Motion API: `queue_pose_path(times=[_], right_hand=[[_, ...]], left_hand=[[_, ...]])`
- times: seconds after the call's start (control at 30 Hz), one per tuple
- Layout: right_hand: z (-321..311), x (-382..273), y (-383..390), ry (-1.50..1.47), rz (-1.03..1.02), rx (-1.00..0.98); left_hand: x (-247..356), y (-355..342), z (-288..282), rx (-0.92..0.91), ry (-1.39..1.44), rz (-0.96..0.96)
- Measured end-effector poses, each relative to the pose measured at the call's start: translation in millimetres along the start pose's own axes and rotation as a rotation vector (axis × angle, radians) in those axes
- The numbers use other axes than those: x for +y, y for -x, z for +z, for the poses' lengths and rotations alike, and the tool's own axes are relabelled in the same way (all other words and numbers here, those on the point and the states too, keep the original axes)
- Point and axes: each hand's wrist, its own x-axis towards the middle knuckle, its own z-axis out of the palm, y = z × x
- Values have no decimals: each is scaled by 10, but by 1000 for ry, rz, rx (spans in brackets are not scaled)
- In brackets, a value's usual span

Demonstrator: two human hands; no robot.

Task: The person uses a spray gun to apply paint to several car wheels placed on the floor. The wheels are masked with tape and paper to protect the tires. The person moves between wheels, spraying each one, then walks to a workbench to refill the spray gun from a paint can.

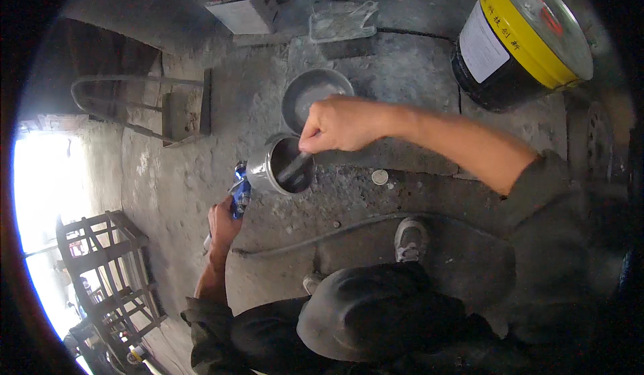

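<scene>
My left hand [225,224] is closed round the handle of a blue spray gun [240,190]. The gun's silver metal cup [261,174] is tilted, its open mouth facing right. From above, my right hand [339,125] pinches a grey stick-like tool [295,167] whose lower end is inside the cup. The cup's contents are too dark to make out. Just beyond the cup, a round grey metal bowl [290,106] rests on the ground, partly covered by my right hand.
A black bucket with a yellow band [490,46] stands far right. At the back are a white box-shaped can [241,16] and a plastic-wrapped item [343,23]. A metal hand cart [186,110] and a metal rack [100,257] are left. A hose [335,233] crosses before my shoes.
</scene>
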Motion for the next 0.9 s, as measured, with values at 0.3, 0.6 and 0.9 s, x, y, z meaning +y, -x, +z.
queue_pose_path(times=[0.3,0.6,0.9], right_hand=[[125,-188,212,413,-192,201],[-285,-162,269,270,-125,81],[155,-117,235,898,-508,234]], left_hand=[[-57,-46,120,-23,105,-41],[43,-21,97,-23,26,25],[166,-42,98,-120,69,-1]])
